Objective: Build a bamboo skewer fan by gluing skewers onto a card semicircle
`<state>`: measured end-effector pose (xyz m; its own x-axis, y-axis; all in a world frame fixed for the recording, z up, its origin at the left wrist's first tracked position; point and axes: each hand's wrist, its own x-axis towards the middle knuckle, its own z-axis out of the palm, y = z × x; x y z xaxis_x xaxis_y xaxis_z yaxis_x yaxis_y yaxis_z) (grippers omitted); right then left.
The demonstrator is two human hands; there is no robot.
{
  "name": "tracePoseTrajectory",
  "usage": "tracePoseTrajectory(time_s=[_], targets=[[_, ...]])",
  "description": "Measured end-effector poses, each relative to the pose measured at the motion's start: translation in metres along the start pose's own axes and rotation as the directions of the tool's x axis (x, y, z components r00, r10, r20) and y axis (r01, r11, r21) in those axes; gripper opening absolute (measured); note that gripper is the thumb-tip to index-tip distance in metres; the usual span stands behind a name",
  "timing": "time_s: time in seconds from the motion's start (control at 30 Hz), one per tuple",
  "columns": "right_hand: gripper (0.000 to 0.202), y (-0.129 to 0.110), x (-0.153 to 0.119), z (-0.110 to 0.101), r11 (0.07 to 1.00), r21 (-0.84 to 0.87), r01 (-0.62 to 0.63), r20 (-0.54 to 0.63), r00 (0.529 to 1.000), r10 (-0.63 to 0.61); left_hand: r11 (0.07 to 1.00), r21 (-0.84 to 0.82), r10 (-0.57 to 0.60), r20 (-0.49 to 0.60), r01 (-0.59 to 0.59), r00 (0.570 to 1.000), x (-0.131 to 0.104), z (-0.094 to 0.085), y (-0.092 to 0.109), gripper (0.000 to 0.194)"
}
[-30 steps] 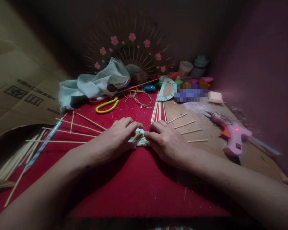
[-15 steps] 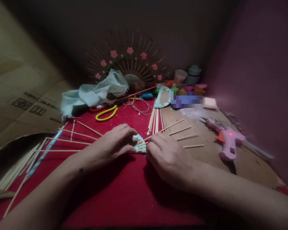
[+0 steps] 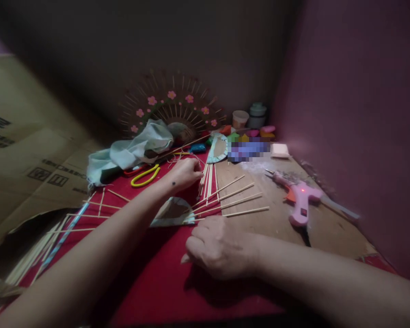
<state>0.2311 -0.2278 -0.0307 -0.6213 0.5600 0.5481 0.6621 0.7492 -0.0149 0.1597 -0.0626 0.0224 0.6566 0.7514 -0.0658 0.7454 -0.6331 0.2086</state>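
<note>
The half-round piece (image 3: 172,210) lies on the worktop (image 3: 150,278) beyond my bunched right grip (image 3: 215,248), seemingly part-done, sticks (image 3: 232,195) fanned at both sides but its upper arc bare, while my curled left grip (image 3: 187,174) nears the far bundle (image 3: 209,183), and I cannot tell whether either clasps anything.
</note>
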Motion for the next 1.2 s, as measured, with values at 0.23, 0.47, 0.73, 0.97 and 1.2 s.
tracePoseTrajectory(time_s=[0.23, 0.47, 0.73, 0.97, 1.2], targets=[[0.038, 0.003, 0.001, 0.000, 0.997, 0.033, -0.070, 0.056, 0.996, 0.068, 0.992, 0.102, -0.083, 0.057, 0.077, 0.995, 0.025, 0.017, 0.015, 0.010], [0.029, 0.003, 0.003, -0.007, 0.985, 0.084, -0.148, 0.142, 0.981, 0.135, 0.982, 0.087, -0.177, 0.111, 0.168, 0.978, 0.018, -0.005, 0.013, 0.010], [0.008, 0.002, 0.001, -0.010, 0.981, 0.131, -0.144, 0.175, 0.977, 0.120, 0.991, -0.054, -0.124, -0.050, 0.121, 0.991, -0.031, -0.038, -0.033, 0.006], [0.013, -0.001, -0.002, -0.007, 0.972, 0.157, -0.177, 0.281, 0.951, 0.128, 0.808, -0.588, -0.102, -0.197, -0.034, 0.975, -0.070, -0.033, -0.041, 0.014], [0.010, -0.004, -0.001, -0.011, 0.949, 0.127, -0.288, 0.283, 0.928, 0.244, 0.522, -0.824, -0.212, -0.377, -0.222, 0.901, -0.079, -0.019, -0.054, 0.020]])
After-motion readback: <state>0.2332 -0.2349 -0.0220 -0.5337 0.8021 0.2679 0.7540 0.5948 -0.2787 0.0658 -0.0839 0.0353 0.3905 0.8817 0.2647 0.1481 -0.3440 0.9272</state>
